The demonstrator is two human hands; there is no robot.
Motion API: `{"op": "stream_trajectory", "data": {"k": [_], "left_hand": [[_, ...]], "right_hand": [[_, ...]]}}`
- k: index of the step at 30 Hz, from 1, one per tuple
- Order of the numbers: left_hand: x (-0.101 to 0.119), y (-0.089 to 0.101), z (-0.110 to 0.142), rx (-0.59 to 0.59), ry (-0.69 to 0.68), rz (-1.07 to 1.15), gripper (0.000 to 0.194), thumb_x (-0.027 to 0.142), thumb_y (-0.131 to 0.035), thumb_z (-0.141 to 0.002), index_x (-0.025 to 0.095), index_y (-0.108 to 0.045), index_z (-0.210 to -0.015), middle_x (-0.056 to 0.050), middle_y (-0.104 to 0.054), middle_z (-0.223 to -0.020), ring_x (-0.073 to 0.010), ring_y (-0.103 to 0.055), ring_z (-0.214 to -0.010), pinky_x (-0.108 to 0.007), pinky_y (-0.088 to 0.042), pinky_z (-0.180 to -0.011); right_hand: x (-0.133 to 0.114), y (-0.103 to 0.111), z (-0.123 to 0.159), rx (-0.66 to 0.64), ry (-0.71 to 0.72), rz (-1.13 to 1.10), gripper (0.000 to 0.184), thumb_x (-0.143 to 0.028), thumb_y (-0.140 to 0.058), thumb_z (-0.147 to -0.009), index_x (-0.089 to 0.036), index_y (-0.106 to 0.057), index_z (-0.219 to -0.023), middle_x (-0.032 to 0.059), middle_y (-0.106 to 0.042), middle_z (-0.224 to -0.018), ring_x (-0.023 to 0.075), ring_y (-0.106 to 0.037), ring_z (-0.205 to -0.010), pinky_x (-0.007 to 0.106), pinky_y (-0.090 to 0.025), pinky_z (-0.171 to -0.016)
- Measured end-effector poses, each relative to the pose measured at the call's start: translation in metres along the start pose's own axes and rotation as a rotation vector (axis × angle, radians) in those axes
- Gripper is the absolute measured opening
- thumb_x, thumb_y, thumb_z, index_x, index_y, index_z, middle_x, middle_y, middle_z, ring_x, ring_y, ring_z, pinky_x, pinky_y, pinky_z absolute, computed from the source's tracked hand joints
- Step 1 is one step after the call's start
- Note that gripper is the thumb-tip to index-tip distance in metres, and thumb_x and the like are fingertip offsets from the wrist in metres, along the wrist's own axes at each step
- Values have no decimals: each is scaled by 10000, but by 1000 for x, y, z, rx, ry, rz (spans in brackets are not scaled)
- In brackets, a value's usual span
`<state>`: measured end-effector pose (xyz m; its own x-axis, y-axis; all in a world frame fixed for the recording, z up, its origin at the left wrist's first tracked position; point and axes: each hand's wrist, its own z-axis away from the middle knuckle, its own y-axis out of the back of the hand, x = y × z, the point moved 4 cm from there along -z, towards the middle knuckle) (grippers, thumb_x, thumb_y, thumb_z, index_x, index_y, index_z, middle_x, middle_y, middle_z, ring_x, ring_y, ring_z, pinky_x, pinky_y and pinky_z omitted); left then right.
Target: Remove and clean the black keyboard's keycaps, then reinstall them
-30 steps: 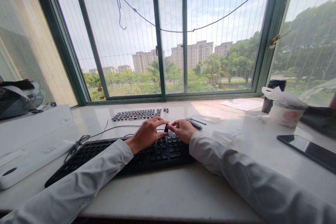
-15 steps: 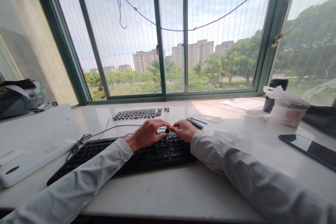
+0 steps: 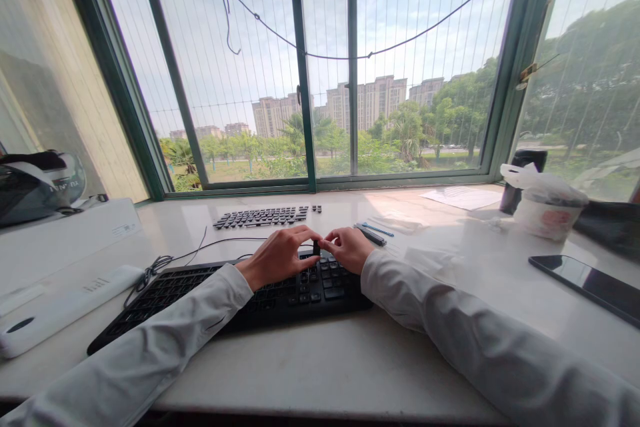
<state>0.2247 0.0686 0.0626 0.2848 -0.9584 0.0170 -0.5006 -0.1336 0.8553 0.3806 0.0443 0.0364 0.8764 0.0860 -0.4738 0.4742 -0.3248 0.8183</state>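
Over the right part of a black keyboard [image 3: 280, 300], my left hand [image 3: 280, 255] grips a small black keycap [image 3: 316, 248] between thumb and forefinger. Across from it, my right hand [image 3: 350, 248] is closed in a pinch, its fingertips meeting the left forefinger beside the keycap. Whether those right fingers also hold the keycap I cannot tell. Keys stay seated at the keyboard's right end, while much of its left and middle shows bare key sockets. Behind it, loose keycaps [image 3: 260, 217] lie in rows on the white surface.
Just behind my right hand lie a dark tool [image 3: 371, 235] and a thin blue tool [image 3: 379, 229]. A coiled cable [image 3: 150, 271] and a white device [image 3: 65, 310] are at left. To the right are a phone [image 3: 590, 285], a bagged tub [image 3: 550, 212] and a dark bottle [image 3: 523, 180].
The keycap has turned more upright between the left fingers and shifted slightly left. Both hands otherwise keep nearly the same place over the keyboard.
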Motion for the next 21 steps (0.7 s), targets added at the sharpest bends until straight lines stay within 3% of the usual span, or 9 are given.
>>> {"op": "stream_trajectory", "data": {"k": [9,15,21], "left_hand": [[-17,7,-1,-30,115,86,349,423,-643,-808,213,-663,-1086,-23,-710,-1007,-99,-591,-596,-228,-464,-635],[-27,16,-1,-220,111,228,413,507,-635,-790,211,-690,-1072,-30,-719,-982,-79,-537,-589,-192,-417,-575],[-29,11,4,-422,40,292,400,493,-688,-746,214,-721,-1032,-31,-723,-923,-75,-504,-590,-193,-371,-551]], "right_hand": [[-8,10,7,98,127,228,300,-445,-465,-906,-231,-668,-957,18,-694,-699,166,-609,-682,363,-313,-883],[-7,8,7,103,156,313,283,-433,-461,-904,-237,-658,-957,17,-693,-695,168,-606,-678,351,-305,-872],[-8,6,9,79,153,351,273,-413,-465,-903,-245,-671,-963,24,-704,-738,174,-616,-720,344,-303,-888]]}}
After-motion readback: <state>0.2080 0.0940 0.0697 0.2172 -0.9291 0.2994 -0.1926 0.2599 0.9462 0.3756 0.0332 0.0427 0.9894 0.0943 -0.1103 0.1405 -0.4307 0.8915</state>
